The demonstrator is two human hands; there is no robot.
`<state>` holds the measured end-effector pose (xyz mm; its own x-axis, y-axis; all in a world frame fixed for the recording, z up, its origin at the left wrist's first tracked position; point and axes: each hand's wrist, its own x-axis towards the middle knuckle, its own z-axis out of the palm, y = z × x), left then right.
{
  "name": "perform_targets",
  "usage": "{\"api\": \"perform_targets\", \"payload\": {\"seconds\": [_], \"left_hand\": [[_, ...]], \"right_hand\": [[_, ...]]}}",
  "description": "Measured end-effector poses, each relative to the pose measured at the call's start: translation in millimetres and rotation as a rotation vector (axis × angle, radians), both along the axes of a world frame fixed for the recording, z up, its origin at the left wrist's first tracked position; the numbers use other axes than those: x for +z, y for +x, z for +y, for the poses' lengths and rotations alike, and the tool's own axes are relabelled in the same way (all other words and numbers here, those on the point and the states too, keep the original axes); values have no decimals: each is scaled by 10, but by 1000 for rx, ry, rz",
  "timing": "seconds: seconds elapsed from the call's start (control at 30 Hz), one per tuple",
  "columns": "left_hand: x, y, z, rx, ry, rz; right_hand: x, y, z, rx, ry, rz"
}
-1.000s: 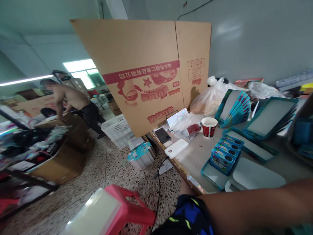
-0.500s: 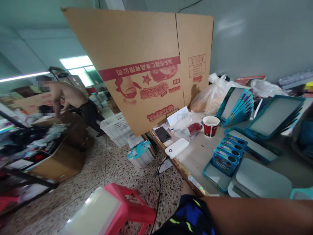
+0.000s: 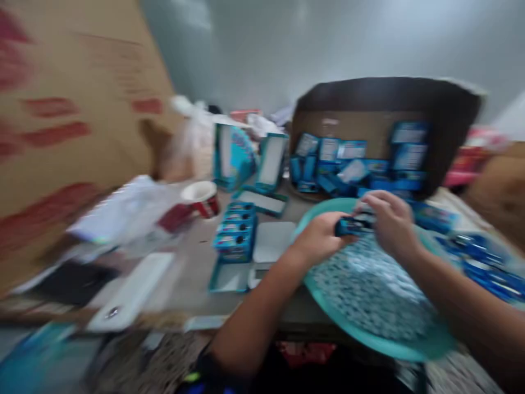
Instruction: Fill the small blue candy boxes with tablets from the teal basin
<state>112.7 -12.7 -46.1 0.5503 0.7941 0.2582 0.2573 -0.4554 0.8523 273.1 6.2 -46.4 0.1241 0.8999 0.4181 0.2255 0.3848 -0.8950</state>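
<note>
My left hand [image 3: 324, 235] is closed around a small dark blue box [image 3: 345, 226], held over a turquoise basin [image 3: 328, 303]. At the box's other end is my right hand [image 3: 388, 219], its fingers bent and pinched at the box, where something shiny and dark shows. Motion blur hides exactly what the right fingers grip. Many small pale pieces [image 3: 369, 290] fill the basin below both hands. Left of the basin, several small blue boxes [image 3: 235, 235] stand in a row in a blue tray [image 3: 229, 278].
Behind the basin, a cardboard carton [image 3: 356, 123] holds several blue boxes. Shiny blue packets [image 3: 488, 268] lie to the right. A paper cup [image 3: 202, 198], a white power bank [image 3: 131, 293] and a dark phone [image 3: 74, 282] are on the table. Tall cardboard [image 3: 82, 109] stands left.
The view has swung right, from the floor, stool and a person at left to the table. Both hands, the held box, the basin and the carton of boxes have come into view.
</note>
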Motion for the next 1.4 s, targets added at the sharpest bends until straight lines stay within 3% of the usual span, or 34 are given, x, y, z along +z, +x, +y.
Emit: {"api": "perform_targets", "payload": {"seconds": [0.1, 0.27, 0.43, 0.7, 0.9, 1.2, 1.4], "left_hand": [[-39, -25, 151, 61, 33, 7], [22, -1, 163, 131, -4, 52], [78, 11, 154, 177, -55, 56], [-26, 13, 180, 224, -79, -9], [-7, 9, 172, 292, -36, -10], [-31, -9, 214, 144, 115, 69], [-4, -11, 247, 202, 107, 70]], "right_hand": [[94, 202, -34, 27, -38, 87], [164, 112, 88, 93, -85, 193], [163, 141, 71, 117, -105, 222], [126, 160, 108, 226, -189, 408], [89, 209, 128, 263, -76, 338], [44, 182, 148, 278, -31, 201], [61, 187, 193, 290, -16, 197]]}}
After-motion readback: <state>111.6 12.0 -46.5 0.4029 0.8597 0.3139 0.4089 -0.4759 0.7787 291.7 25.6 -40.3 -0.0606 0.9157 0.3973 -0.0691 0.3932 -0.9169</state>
